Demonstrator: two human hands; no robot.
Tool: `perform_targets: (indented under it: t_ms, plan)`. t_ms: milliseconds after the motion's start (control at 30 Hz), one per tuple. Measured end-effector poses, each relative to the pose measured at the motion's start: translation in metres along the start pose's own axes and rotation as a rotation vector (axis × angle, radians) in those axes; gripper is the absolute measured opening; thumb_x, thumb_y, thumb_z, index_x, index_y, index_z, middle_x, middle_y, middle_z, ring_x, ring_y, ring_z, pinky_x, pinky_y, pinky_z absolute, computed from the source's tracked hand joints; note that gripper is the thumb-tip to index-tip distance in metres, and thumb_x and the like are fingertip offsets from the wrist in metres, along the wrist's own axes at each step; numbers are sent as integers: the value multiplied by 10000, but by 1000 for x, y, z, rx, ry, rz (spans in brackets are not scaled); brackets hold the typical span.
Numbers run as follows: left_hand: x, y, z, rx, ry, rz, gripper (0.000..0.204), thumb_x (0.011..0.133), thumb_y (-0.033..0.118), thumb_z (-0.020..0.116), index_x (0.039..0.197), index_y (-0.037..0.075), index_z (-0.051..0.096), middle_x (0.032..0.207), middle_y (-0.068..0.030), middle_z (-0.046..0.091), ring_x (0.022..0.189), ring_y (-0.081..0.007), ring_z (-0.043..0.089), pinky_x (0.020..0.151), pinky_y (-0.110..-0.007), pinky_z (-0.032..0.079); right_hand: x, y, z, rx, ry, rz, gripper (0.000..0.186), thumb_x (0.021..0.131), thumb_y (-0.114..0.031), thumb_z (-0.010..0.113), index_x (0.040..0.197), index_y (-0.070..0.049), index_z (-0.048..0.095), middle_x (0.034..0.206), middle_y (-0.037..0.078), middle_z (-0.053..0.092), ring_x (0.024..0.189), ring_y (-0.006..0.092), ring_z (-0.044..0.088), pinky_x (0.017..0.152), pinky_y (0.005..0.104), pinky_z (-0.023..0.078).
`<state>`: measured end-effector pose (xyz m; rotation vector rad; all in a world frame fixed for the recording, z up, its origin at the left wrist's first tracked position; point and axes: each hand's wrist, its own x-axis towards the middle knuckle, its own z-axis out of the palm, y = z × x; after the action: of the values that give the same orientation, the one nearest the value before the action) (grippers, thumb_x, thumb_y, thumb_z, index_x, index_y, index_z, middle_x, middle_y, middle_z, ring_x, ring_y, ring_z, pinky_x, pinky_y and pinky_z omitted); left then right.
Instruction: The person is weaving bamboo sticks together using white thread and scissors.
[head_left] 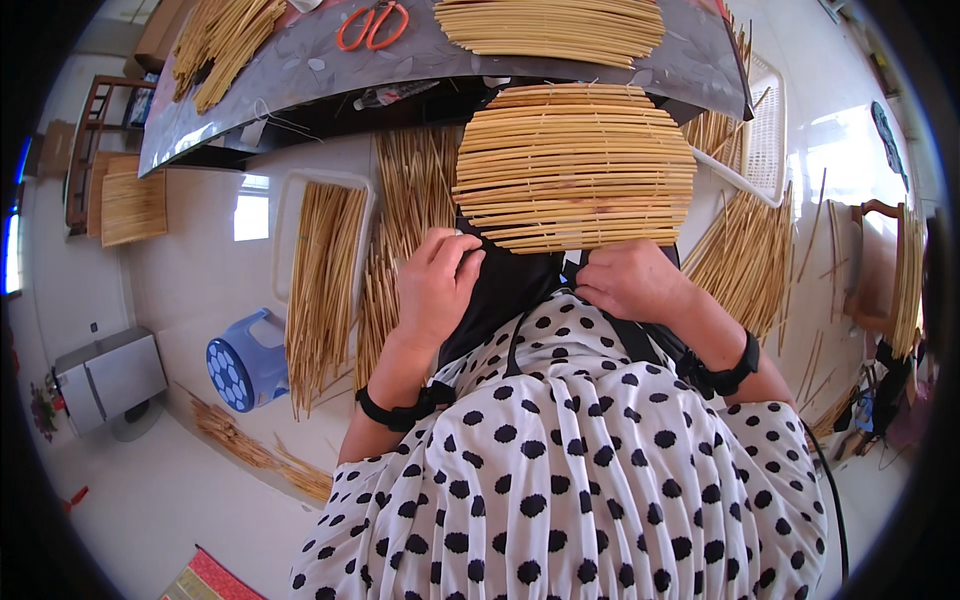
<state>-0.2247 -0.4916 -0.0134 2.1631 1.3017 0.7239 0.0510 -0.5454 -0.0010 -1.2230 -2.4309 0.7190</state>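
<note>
A rounded mat of straw-coloured stalks [575, 165], bound by rows of thin thread, lies over my lap just below the table edge. Close to its lower left edge is my left hand [437, 285], thumb and fingers curled together in a pinch. Whatever those fingers hold is too small to make out. My right hand [635, 280] is closed at the mat's lower right edge, its knuckles up against the last stalks. The fingertips there are turned under, so what they grip is hidden.
The table [310, 70] ahead carries orange-handled scissors [373, 25], a second stalk mat [550, 28] and a stalk bundle [225, 45]. Stalks fill a white tray [283, 240] at left, near a blue stool [250, 358]. A white basket [765, 130] and loose stalks [745, 250] are at right.
</note>
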Motion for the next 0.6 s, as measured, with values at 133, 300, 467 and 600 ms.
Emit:
perform_targets:
  t_ms: [133,300,467,600]
  plan:
    - [-7,2,8,-112,-4,-69,132,808,68,713,925,56,652,880,-74,619,658,-240,617,572,-335,487,-4,-4,6,9,-283,246,206,842,-255,636,865,-55,678,772,119,640,692,299,621,646,394,506]
    - [-5,0,9,-130,27,-102,129,815,50,703,930,38,647,825,-77,612,591,-202,566,540,-311,458,-2,-10,10,553,-223,647,241,906,-261,605,879,-30,668,727,67,630,601,185,582,575,302,478]
    - [-6,5,6,-196,0,-161,121,828,18,678,941,-6,643,812,-94,623,626,-157,583,594,-279,471,-10,1,28,1726,51,1095,207,955,-286,603,921,-84,631,801,-4,588,608,58,484,507,191,367]
    - [-10,9,6,-214,-6,-182,117,834,21,674,943,-6,644,812,-96,633,626,-155,593,593,-279,475,-5,0,35,1820,154,1109,167,959,-262,596,1060,-135,558,922,-8,597,673,74,492,537,203,386]
